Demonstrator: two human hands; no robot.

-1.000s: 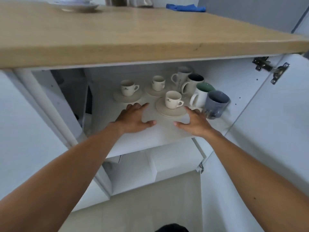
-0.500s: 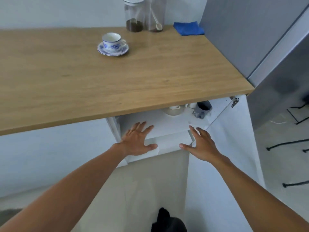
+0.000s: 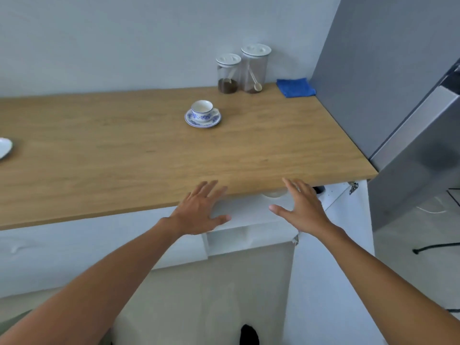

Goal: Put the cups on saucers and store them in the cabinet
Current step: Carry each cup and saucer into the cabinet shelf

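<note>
A white cup with blue flowers (image 3: pixel 202 110) stands on its matching saucer (image 3: pixel 202 120) on the wooden countertop (image 3: pixel 124 155), toward the back. My left hand (image 3: pixel 201 210) and my right hand (image 3: pixel 302 207) hover open and empty at the counter's front edge, fingers spread, above the open cabinet's white shelf (image 3: pixel 249 212). The counter hides nearly all the stored cups; only a pale saucer edge (image 3: pixel 273 194) and a dark mug's rim (image 3: pixel 319 188) peek out beneath it.
Two lidded jars (image 3: pixel 242 70) and a folded blue cloth (image 3: pixel 295 87) sit at the counter's back right. A white dish edge (image 3: pixel 5 148) shows at far left. The cabinet door (image 3: pixel 331 257) hangs open on the right, beside a grey fridge (image 3: pixel 398 95).
The view rose from inside the cabinet to above the counter. Both hands drew back off the shelf and lifted to the counter's front edge, still empty.
</note>
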